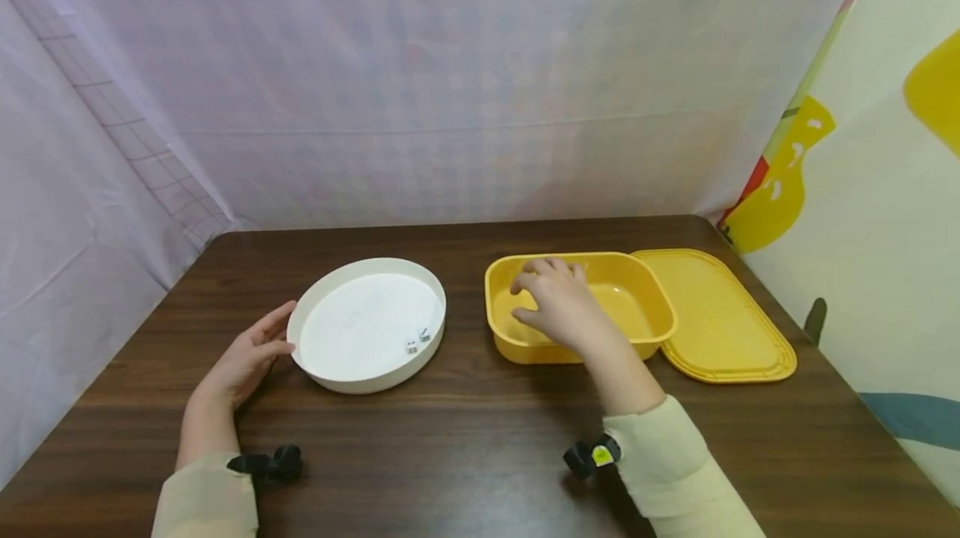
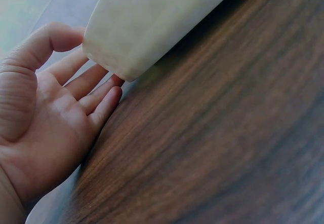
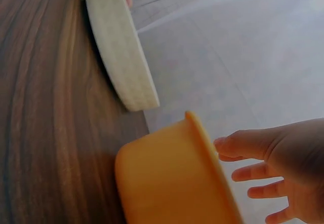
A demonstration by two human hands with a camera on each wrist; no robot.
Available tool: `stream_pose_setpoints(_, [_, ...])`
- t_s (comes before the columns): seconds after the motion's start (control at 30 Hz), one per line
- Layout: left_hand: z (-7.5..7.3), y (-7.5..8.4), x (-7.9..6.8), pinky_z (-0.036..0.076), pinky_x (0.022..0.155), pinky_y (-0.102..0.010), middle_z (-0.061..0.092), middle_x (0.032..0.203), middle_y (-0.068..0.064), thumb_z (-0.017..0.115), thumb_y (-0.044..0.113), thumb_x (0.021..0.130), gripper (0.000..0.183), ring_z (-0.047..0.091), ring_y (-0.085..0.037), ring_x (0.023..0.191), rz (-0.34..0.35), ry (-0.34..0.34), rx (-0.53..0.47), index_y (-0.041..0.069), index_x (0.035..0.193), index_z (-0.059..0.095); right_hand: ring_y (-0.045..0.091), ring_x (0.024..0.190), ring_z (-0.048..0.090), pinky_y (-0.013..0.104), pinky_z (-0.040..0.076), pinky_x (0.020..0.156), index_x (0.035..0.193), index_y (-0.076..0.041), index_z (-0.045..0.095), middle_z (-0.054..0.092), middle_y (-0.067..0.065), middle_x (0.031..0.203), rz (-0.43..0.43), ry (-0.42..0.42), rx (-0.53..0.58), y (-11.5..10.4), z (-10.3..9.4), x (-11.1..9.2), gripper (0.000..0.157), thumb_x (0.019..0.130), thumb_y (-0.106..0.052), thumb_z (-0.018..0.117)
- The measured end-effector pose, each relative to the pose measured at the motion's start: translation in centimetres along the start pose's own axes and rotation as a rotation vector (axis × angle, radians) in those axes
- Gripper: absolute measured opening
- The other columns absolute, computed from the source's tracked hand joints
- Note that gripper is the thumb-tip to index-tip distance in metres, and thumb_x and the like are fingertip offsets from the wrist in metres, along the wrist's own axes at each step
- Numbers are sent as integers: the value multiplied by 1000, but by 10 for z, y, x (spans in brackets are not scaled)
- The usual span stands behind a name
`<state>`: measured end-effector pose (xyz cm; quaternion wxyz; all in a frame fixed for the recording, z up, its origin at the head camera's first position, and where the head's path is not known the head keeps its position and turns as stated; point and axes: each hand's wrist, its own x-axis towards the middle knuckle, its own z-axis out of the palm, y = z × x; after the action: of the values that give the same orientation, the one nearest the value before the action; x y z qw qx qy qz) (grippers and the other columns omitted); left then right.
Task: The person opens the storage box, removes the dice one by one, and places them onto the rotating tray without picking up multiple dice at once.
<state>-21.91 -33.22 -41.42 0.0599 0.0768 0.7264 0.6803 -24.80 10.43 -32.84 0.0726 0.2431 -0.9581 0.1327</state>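
Observation:
My left hand (image 1: 243, 361) rests against the left side of a round white tray (image 1: 297, 350). In the left wrist view its fingers (image 2: 83, 84) extend to the lower edge of the tray's wall, and the thumb tip is at the rim. Inside the tray, near its right wall, lie two small white dice, a left die (image 1: 412, 347) and a right die (image 1: 425, 336). Over the yellow rectangular tub (image 1: 630, 313) hovers my right hand (image 1: 558, 300), fingers spread and slightly bent, nothing between them. The right wrist view has its thumb close beside the tub's rim.
A flat yellow lid (image 1: 723, 321) lies to the right of the tub, its left edge partly hidden by the tub. Everything stands on a dark wood-grain table (image 1: 420, 455). Behind it hangs a pale curtain (image 1: 450, 104). Both forearms wear black wrist straps.

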Motion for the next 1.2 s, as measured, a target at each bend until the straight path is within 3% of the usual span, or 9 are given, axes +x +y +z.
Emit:
stream_pose_setpoints(0.3, [-1, 0, 1, 22, 104, -22, 6, 155, -27, 50, -5, 91, 73, 14, -34, 139, 0, 3, -2, -6, 150, 8, 39, 124, 38, 68, 16, 101, 107, -11, 70, 55, 13, 126, 56, -46, 2, 15, 15, 5, 28, 84, -28, 73])
stream_pose_setpoints(0.5, [-1, 0, 1, 17, 108, -26, 6, 155, -27, 50, -6, 91, 72, 10, -37, 139, 0, 2, -5, -7, 150, 8, 40, 123, 39, 66, 18, 101, 107, -10, 70, 55, 15, 126, 80, -69, 7, 25, 24, 7, 28, 85, -28, 71])
stream_pose_setpoints(0.93, [-1, -1, 1, 16, 108, -28, 8, 154, -28, 50, -5, 91, 72, 19, -29, 137, -2, 9, 2, -7, 150, 10, 43, 122, 39, 67, 21, 99, 106, -10, 69, 55, 16, 126, 124, -104, 17, 36, 29, 8, 26, 87, -27, 70])
stream_pose_setpoints(1.2, [0, -1, 1, 11, 111, -32, 6, 155, -27, 50, -6, 90, 72, 8, -34, 140, 7, 6, -16, -7, 150, 9, 47, 126, 34, 69, 20, 99, 107, -9, 69, 51, 19, 132, 135, -118, 20, 41, 32, 9, 26, 88, -27, 69])
